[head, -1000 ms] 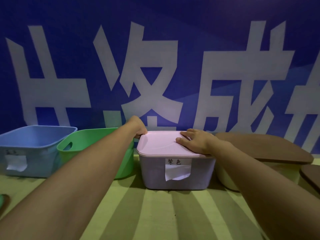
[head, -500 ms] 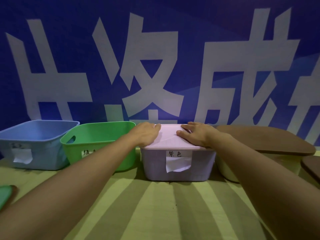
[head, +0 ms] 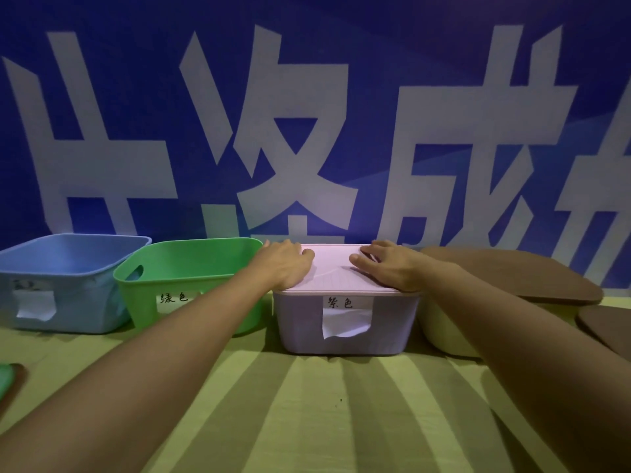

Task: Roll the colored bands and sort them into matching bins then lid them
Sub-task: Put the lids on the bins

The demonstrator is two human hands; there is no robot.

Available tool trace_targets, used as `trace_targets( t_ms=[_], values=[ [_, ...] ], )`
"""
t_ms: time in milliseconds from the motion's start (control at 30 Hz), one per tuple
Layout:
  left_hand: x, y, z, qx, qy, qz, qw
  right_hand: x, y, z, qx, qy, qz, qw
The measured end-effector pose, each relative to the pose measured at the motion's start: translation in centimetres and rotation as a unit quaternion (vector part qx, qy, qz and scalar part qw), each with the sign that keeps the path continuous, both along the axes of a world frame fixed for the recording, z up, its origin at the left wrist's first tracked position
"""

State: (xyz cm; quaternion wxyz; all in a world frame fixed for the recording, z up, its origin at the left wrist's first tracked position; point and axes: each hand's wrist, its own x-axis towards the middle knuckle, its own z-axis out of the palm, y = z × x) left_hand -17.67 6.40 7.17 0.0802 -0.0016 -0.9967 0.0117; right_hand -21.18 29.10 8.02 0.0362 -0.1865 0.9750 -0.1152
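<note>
1. Pale pink lid (head: 336, 268) under both hands, on a lilac bin (head: 345, 322).
2. Green bin (head: 191, 278), then blue bin (head: 68, 285), further left.
3. Brown lid (head: 512, 271) to the right.
4. Yellow-green striped cloth (head: 324, 414) below.

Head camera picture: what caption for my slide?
Both hands, left and right, press the pink lid onto the purple bin.

A striped green cloth (head: 307, 414) covers the table, and on it in a row stand a blue bin (head: 65, 285), a green bin (head: 191, 278), a purple bin (head: 345, 322) and a cream bin (head: 444, 332).
</note>
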Motion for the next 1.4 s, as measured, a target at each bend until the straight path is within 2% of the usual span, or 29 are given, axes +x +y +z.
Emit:
trace_targets(
  t_ms=[233,333,400,433,533,600,700,800,1067,1167,1400],
  values=[
    [-0.4,0.0,-0.4,0.016,-0.020,0.014,1.000,0.4,-0.1,-0.2,0.040,0.007,-0.006,0.999],
    [1.3,0.9,0.3,0.119,0.027,0.005,0.992,0.4,-0.3,0.0,0.043,-0.003,-0.016,0.999],
    [3.3,1.2,0.6,0.212,0.057,-0.042,0.975,0.5,-0.3,0.3,0.039,-0.002,-0.026,0.999],
    [4.4,1.3,0.5,0.218,0.050,-0.076,0.972,0.8,-0.3,0.5,0.038,0.015,-0.024,0.999],
    [6.8,0.5,0.0,0.104,0.017,-0.129,0.986,2.4,0.0,1.1,-0.007,0.122,0.004,0.992],
    [7.5,-0.2,-0.6,0.046,0.032,-0.136,0.989,3.9,0.5,1.5,-0.016,0.159,0.037,0.986],
    [7.7,-0.8,-1.3,0.001,0.065,-0.157,0.985,6.1,2.3,1.6,0.082,0.187,0.112,0.973],
    [7.4,-0.6,-1.6,-0.009,0.069,-0.156,0.985,7.1,3.4,0.5,0.196,0.175,0.132,0.956],
    [6.2,0.2,-1.0,-0.061,0.011,-0.142,0.988,6.8,2.3,-0.2,0.220,0.115,0.080,0.965],
    [6.7,0.3,-0.4,-0.099,0.001,-0.130,0.987,7.2,2.3,0.2,0.256,0.126,0.078,0.955],
    [13.0,-3.0,1.0,0.054,0.073,-0.087,0.992,11.1,-1.0,0.0,0.131,0.157,0.114,0.972]
  ],
)
